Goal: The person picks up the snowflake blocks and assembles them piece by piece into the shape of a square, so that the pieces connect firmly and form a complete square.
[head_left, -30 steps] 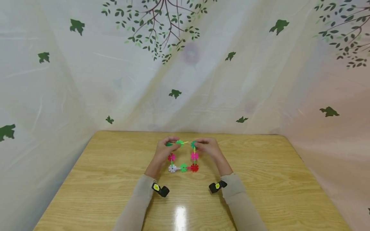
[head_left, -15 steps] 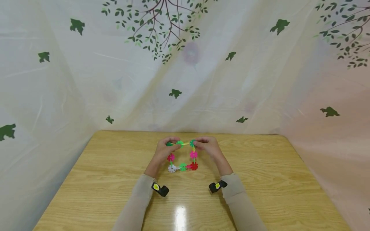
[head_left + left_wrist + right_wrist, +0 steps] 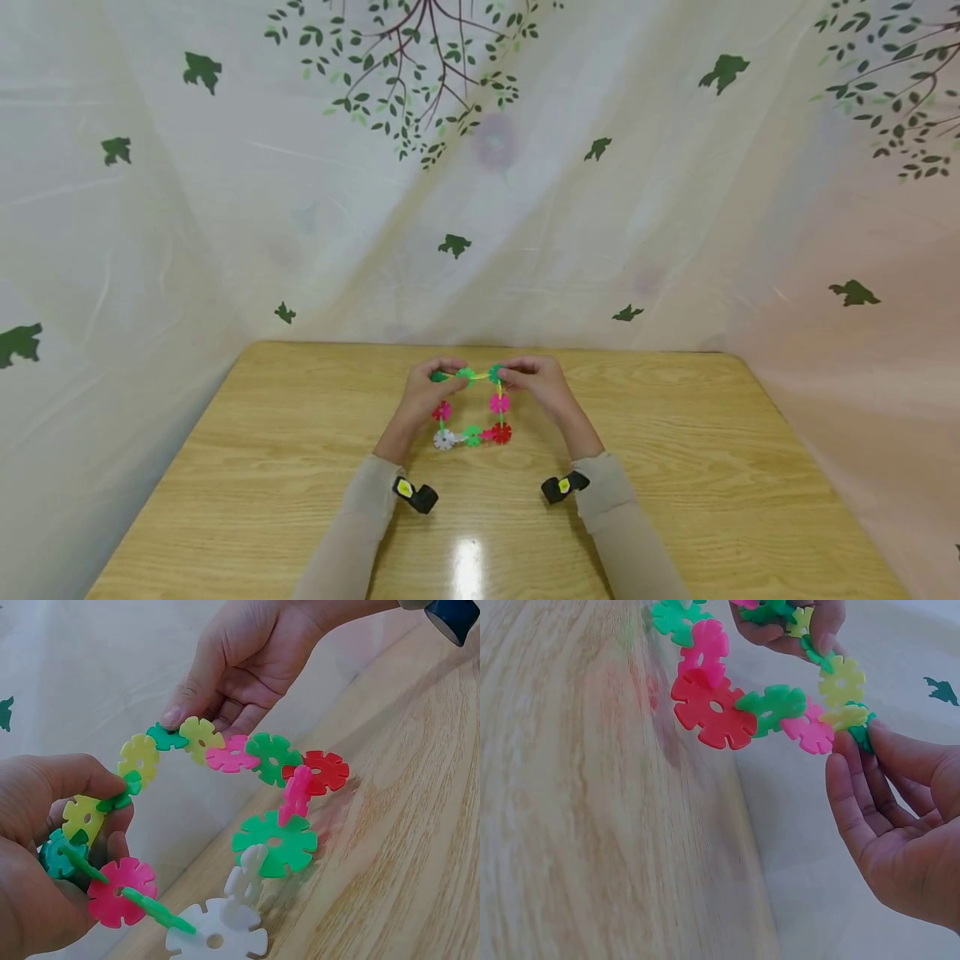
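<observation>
Interlocking notched plastic discs form a loop, a ring of snowflake discs [image 3: 472,436] in green, yellow, pink, red and white. At its far left, my left hand [image 3: 427,390] pinches a green disc [image 3: 126,792] between thumb and finger; other discs lie against its palm. My right hand [image 3: 545,385] pinches a teal disc [image 3: 861,733] at the far right corner. Between the hands, a yellow disc [image 3: 139,757] bridges to that teal disc and appears to touch it. The red disc [image 3: 718,706] and white disc [image 3: 217,930] mark the near corners.
A wood-grain table [image 3: 675,467] lies beneath the hands. Behind it hangs a pale cloth backdrop [image 3: 337,250] printed with leaves and branches. Black wrist cameras [image 3: 416,496] are strapped over both sleeves.
A gap between the yellow disc and the teal disc has closed, and they now meet. The right side of the ring has shifted slightly left. Both hands keep their pinch.
</observation>
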{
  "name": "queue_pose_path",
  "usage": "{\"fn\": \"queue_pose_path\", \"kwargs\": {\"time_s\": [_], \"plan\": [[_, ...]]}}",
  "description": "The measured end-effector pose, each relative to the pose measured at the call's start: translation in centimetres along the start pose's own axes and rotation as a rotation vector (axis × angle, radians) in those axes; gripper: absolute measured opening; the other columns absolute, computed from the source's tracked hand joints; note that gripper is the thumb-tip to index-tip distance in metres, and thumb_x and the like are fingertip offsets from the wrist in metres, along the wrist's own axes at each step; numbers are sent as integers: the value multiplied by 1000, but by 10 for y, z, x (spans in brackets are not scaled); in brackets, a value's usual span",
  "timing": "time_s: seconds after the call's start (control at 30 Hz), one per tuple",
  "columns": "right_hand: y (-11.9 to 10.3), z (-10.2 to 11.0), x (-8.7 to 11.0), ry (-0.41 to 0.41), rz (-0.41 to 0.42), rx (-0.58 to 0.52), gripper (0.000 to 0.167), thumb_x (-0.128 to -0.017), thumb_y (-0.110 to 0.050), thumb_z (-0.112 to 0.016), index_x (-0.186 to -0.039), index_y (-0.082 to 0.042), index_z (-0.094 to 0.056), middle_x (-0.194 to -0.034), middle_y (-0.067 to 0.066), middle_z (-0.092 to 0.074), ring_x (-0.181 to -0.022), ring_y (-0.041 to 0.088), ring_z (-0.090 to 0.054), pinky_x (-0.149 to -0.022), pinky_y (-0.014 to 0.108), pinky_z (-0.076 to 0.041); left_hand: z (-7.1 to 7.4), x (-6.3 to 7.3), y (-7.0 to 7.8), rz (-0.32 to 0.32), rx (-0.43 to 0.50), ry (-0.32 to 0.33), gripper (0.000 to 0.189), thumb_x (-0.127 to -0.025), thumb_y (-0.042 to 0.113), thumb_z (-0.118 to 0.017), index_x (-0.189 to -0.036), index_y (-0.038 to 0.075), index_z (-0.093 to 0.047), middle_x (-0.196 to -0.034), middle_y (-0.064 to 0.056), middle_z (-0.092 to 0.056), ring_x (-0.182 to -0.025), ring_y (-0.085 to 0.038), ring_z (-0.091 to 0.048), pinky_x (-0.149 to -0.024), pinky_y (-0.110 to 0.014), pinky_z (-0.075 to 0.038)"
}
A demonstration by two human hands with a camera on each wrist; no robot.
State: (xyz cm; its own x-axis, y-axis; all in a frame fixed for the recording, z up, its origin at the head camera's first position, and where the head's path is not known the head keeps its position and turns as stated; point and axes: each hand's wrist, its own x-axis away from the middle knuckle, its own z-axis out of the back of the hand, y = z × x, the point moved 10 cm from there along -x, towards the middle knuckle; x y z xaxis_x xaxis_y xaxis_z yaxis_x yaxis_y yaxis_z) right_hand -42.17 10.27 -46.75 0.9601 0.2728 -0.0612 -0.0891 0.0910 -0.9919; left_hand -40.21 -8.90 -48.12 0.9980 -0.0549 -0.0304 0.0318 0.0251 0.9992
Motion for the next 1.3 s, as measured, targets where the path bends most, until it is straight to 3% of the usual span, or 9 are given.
{"fn": "queue_pose_path", "kwargs": {"time_s": [0.43, 0.83, 0.97, 1.17, 1.3], "plan": [[-2, -1, 1, -11, 2, 19, 28, -96, -11, -71, -114, 11, -71, -103, 14, -78, -83, 14, -73, -90, 50, -60, -2, 1, 0, 15, -21, -39, 27, -89, 5, -76, -115, 1, -70, -105, -6, -66, -87, -15, -60, -85, -38, -57], [-7, 0, 2, 26, 83, 7, 23, -92, -8, -75, -108, 9, -73, -88, -2, -77, -77, 9, -73, -80, 42, -63, -1, 2, 3, 16, -27, -52, 28, -90, 4, -75, -117, 0, -70, -108, -9, -67, -85, -13, -63, -92, -50, -58], [-9, -1, 2, 35, 107, 24, 24, -92, -9, -75, -109, 8, -73, -92, 7, -78, -77, 9, -73, -77, 36, -63, 1, 2, 1, 20, -25, -45, 29, -89, 4, -76, -117, 0, -70, -109, -10, -67, -86, -12, -63, -90, -47, -59], [-13, -2, 3, 51, 125, 27, 24, -92, -10, -76, -107, 8, -74, -102, 26, -75, -78, 10, -73, -80, 46, -63, 3, 0, 0, 9, -17, -23, 31, -88, 3, -76, -118, -3, -69, -106, -8, -67, -86, -13, -63, -89, -45, -59], [-13, -3, 2, 50, 135, 20, 23, -91, -7, -76, -107, 11, -74, -102, 29, -74, -77, 9, -73, -77, 37, -64, 3, -1, 0, 1, -22, -10, 29, -87, 2, -76, -116, -2, -70, -104, -8, -68, -82, -13, -63, -82, -36, -60]]}}
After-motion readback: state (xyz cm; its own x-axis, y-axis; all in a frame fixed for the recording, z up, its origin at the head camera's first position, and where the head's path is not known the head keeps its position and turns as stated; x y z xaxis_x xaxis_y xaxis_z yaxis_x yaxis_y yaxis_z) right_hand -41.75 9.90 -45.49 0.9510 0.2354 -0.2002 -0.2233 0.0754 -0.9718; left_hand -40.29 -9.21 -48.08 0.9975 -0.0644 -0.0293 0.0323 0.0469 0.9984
